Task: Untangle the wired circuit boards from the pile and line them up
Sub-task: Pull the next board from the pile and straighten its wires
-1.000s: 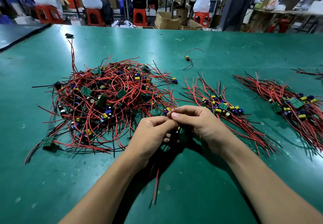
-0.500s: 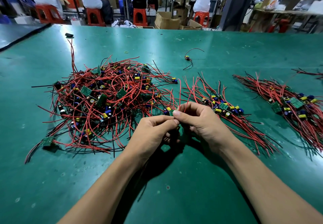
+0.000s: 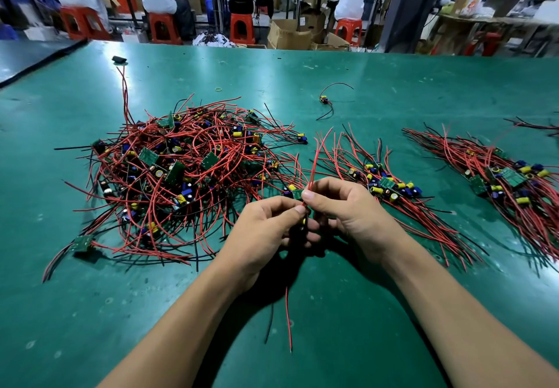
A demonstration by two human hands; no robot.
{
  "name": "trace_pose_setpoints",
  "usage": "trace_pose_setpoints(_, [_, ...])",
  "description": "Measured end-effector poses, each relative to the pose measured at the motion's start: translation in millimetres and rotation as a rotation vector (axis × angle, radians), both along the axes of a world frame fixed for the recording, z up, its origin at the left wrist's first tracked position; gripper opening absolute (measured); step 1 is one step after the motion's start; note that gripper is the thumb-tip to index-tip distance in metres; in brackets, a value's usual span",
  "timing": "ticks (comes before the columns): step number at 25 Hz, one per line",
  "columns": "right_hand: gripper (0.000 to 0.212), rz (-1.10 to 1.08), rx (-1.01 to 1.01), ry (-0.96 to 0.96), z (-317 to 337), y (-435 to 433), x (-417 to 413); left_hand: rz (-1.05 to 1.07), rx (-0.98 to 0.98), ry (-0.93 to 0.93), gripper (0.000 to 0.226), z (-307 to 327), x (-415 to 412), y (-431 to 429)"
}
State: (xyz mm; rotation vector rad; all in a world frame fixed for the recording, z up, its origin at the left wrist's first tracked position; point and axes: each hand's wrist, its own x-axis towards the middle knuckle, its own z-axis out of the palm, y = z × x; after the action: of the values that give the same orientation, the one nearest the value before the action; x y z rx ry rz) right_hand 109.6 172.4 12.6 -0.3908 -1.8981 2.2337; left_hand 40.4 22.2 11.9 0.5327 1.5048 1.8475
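Wired circuit boards, small green rectangles carrying yellow and blue cylindrical components and trailing red and black leads, lie in a tangled pile on the green work table, to the left of your hands. The held board shows just beyond your thumb tips, at the pile's near right edge. Your left hand pinches its leads between thumb and curled fingers. Your right hand pinches them from the other side, and the two thumbs almost touch. Red upper leads rise from the grip and fan away from you. One red lower lead and one black lower lead hang toward you between your forearms. Just right of your right hand lies a middle row of separated boards, their leads running roughly parallel. A right row of the same kind lies well apart from it. A lone wired board rests farther back on the table, with a small yellowish rubber band to its left.
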Motion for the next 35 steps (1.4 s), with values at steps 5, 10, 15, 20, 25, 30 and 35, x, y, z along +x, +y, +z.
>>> trace_pose_setpoints(5, [0.018, 0.043, 0.03, -0.004, -3.5, 1.7, -2.1, 0.013, -0.005, -0.027, 0.017, 2.3, 1.2, -0.3])
trace_pose_setpoints(10, [0.021, 0.077, 0.073, -0.019, -3.5, 2.0, 0.6, 0.013, -0.028, -0.049, 0.019, 3.0, 1.2, 0.0])
trace_pose_setpoints(15, [0.021, -0.19, 0.307, 0.028, -10.4, 1.4, -11.3, 0.074, -0.05, -0.046, 0.015, 2.9, 2.1, 4.6])
trace_pose_setpoints(20, [0.017, -0.415, 0.233, 0.062, -13.2, 11.3, -17.3, 0.054, -0.058, -0.009, 0.015, 2.3, 0.6, 1.8])
trace_pose_setpoints(25, [0.011, -0.525, 0.218, 0.123, -12.8, 19.5, -18.4, 0.02, -0.065, 0.0, 0.015, 4.4, 0.0, -0.2])
trace_pose_setpoints(30, [0.017, -0.661, 0.128, 0.198, -10.2, 29.5, -17.2, -0.018, -0.075, -0.002, 0.015, 6.6, 0.6, -3.1])
trace_pose_setpoints(35, [0.027, -0.726, 0.294, 0.178, -9.5, 26.8, -16.2, -0.023, -0.055, -0.042, 0.014, 7.3, -1.2, -4.8])
